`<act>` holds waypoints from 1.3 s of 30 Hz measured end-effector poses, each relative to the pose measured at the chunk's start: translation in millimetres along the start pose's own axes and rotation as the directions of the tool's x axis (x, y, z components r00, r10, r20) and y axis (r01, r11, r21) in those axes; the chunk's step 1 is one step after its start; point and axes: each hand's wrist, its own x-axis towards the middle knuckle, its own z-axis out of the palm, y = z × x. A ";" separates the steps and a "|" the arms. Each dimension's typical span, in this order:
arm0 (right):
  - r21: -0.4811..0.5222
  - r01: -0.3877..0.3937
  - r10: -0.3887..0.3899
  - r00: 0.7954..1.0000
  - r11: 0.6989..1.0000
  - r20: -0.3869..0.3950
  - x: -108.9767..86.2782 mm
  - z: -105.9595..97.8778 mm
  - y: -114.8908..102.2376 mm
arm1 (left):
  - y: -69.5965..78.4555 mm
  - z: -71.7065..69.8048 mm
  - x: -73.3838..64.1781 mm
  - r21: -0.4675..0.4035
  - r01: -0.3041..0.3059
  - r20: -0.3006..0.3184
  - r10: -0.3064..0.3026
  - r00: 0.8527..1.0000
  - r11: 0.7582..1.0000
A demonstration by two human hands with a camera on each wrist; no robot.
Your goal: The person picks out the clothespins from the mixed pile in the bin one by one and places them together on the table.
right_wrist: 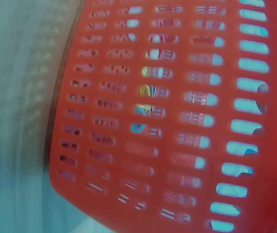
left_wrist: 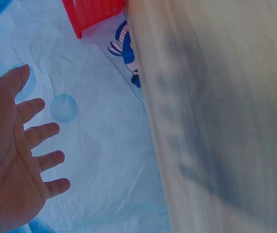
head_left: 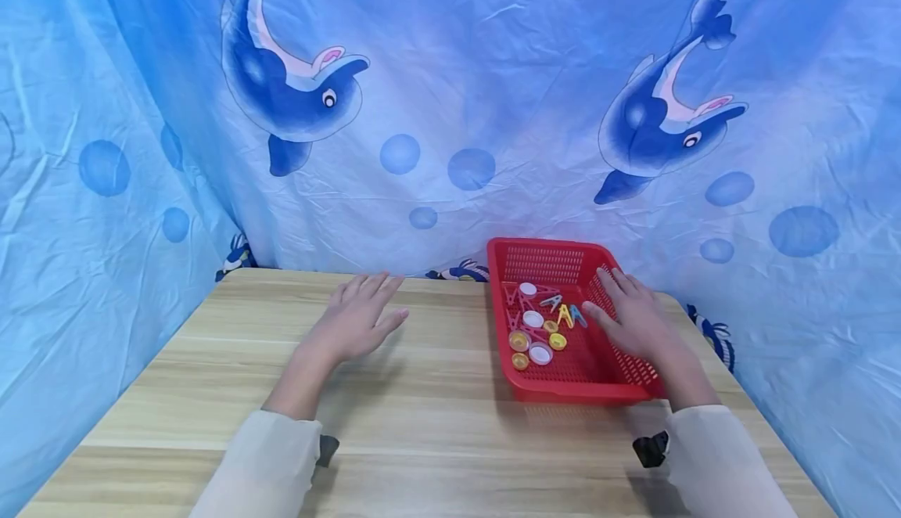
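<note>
A red slotted plastic basket point(head_left: 573, 394) stands at the right of the table. Inside lie several bottle caps, such as a white cap point(head_left: 533, 320) and a yellow cap point(head_left: 558, 342). Among them are a yellow clothespin point(head_left: 565, 315), a blue clothespin point(head_left: 578, 315), a grey clothespin point(head_left: 552, 300) and several pink ones. My right hand point(head_left: 633, 321) reaches over the basket's right side with fingers extended, overlapping its rim. To the left, my left hand point(head_left: 357, 318) hovers over the wooden table, fingers spread and nothing held. In the right wrist view the basket wall point(right_wrist: 219, 136) fills the picture; the hand is out of sight.
The wooden table point(head_left: 422, 455) has its far edge against a blue curtain point(head_left: 436, 72) printed with dolphins and bubbles. More curtain hangs along both sides. A dark wrist strap point(head_left: 651, 449) shows at the right sleeve point(head_left: 721, 455).
</note>
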 end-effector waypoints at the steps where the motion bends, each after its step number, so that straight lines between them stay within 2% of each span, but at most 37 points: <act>1: 0.005 -0.006 0.006 1.000 1.000 0.002 -0.4 -0.3 1.8 | 2.4 0.1 2.1 0.005 -0.004 0.003 0.004 1.000 1.000; 5: 0.003 -0.018 0.018 1.000 1.000 -0.004 -1.3 -1.2 9.6 | 12.6 1.6 9.4 0.034 -0.033 0.016 0.032 0.999 0.999; 11: -0.018 -0.008 0.007 0.999 1.000 -0.053 -2.6 -2.4 22.2 | 29.2 6.6 20.7 0.073 -0.090 0.029 0.088 0.996 0.993; 16: 0.077 -0.029 0.033 0.998 0.997 -0.051 -6.0 -0.1 35.2 | 43.7 11.1 30.8 0.123 -0.124 0.056 0.118 0.991 0.985; 22: 0.172 -0.069 0.081 0.995 0.983 -0.064 -16.4 0.4 53.7 | 60.3 18.0 35.7 0.122 -0.168 0.088 0.158 0.983 0.978; 27: 0.281 -0.112 0.134 0.989 0.953 -0.060 -24.7 4.0 70.0 | 68.3 25.7 40.6 0.149 -0.191 0.091 0.179 0.980 0.970; 30: 0.366 -0.150 0.184 0.981 0.919 -0.061 -27.8 8.9 77.0 | 72.3 29.0 44.3 0.171 -0.207 0.094 0.193 0.977 0.963; 32: 0.437 -0.169 0.217 0.974 0.884 -0.063 -28.8 12.6 79.8 | 75.5 30.3 47.0 0.177 -0.209 0.106 0.192 0.976 0.962; 39: 0.668 -0.234 0.316 0.949 0.706 -0.001 -30.6 21.8 83.0 | 90.0 32.2 56.6 0.139 -0.216 0.139 0.197 0.970 0.966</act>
